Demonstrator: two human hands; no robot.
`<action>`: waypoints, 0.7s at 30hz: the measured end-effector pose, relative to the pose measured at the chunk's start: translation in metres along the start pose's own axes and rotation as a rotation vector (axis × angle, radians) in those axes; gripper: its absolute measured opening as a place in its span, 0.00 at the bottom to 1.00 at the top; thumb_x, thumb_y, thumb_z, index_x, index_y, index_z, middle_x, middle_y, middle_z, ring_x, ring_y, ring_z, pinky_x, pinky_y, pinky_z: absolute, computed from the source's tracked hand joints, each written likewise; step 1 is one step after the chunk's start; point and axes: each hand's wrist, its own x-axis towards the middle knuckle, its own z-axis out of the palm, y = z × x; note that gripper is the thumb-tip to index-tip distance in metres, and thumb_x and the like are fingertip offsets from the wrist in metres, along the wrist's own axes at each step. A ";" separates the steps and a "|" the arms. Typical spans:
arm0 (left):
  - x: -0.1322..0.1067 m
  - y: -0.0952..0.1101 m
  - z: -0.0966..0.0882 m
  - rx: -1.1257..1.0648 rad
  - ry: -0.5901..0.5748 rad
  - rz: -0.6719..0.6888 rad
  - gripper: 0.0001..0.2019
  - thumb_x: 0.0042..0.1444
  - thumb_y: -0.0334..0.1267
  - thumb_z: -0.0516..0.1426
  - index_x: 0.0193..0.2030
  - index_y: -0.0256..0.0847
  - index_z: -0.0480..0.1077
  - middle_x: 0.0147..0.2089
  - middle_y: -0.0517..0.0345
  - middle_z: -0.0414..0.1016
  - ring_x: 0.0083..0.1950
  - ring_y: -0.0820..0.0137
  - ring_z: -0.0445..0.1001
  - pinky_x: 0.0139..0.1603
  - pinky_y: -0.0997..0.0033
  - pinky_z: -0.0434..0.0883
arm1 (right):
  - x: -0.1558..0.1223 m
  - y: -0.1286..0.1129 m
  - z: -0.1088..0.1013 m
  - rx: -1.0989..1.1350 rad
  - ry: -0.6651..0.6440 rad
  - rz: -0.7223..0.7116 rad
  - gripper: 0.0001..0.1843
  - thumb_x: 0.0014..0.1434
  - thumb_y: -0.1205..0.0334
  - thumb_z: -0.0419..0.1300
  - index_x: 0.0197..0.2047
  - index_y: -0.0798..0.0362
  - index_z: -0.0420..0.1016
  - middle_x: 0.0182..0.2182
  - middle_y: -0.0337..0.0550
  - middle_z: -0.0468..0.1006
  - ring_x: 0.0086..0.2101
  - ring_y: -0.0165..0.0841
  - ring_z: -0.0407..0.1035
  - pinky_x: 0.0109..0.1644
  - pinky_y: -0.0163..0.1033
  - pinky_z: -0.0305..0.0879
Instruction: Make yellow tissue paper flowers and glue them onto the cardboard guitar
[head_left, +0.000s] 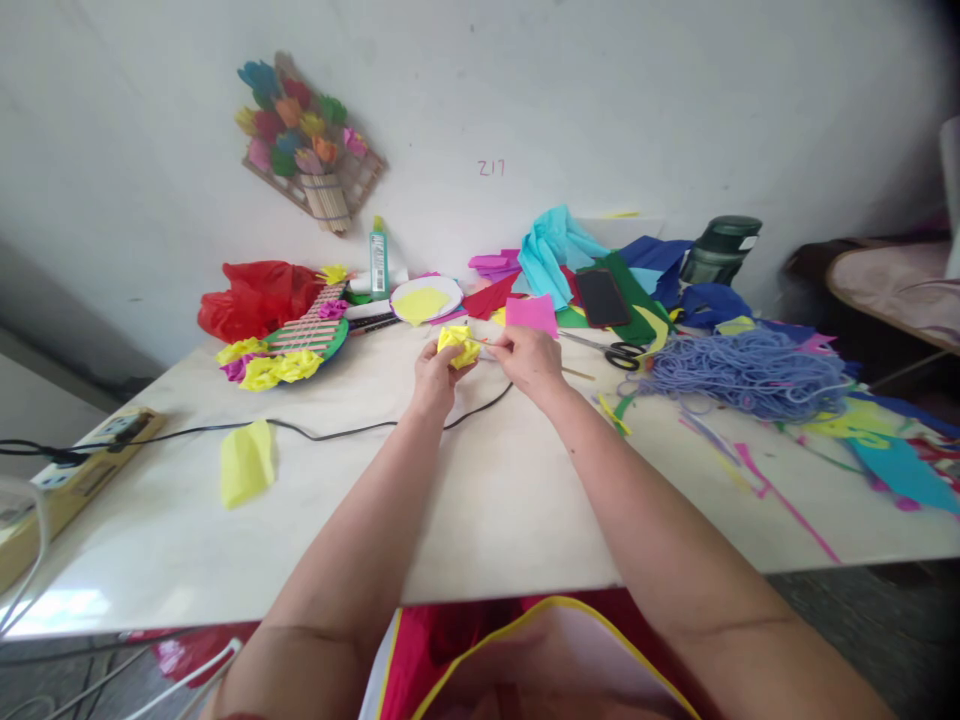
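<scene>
My left hand is closed around a crumpled yellow paper flower above the middle of the table. Close by on its right, my right hand pinches a thin stick, whose tip reaches the flower's right side. A wooden stick end also shows past the right hand; whether it is the same stick I cannot tell. Just behind the right hand is a pink paper square. To its right lie black-handled scissors. A yellow paper piece rests on the table left of my left forearm.
A black cord crosses the table from a power strip. At the back left sits a decorated craft piece; a glue bottle stands nearby. Blue yarn, a phone and a dark flask occupy the right.
</scene>
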 end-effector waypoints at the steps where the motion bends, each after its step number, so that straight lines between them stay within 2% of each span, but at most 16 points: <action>1: 0.000 0.000 0.000 0.001 0.001 -0.004 0.14 0.35 0.32 0.64 0.32 0.37 0.69 0.32 0.57 0.74 0.39 0.64 0.77 0.44 0.59 0.76 | 0.000 0.000 0.000 0.006 0.001 0.000 0.07 0.57 0.56 0.61 0.33 0.49 0.78 0.35 0.42 0.82 0.37 0.36 0.72 0.36 0.37 0.58; 13: 0.001 -0.002 -0.001 0.021 -0.014 0.008 0.16 0.34 0.34 0.65 0.33 0.37 0.68 0.33 0.57 0.74 0.40 0.62 0.77 0.46 0.57 0.76 | 0.001 0.000 -0.003 0.047 -0.031 0.045 0.07 0.54 0.56 0.64 0.30 0.49 0.79 0.29 0.38 0.80 0.32 0.33 0.71 0.34 0.36 0.57; 21: 0.001 0.000 -0.002 0.029 -0.035 -0.028 0.15 0.34 0.34 0.65 0.32 0.37 0.68 0.32 0.57 0.74 0.40 0.62 0.77 0.46 0.55 0.76 | 0.001 0.002 0.003 0.058 0.036 0.007 0.06 0.55 0.57 0.64 0.30 0.48 0.79 0.32 0.39 0.82 0.34 0.34 0.72 0.35 0.36 0.58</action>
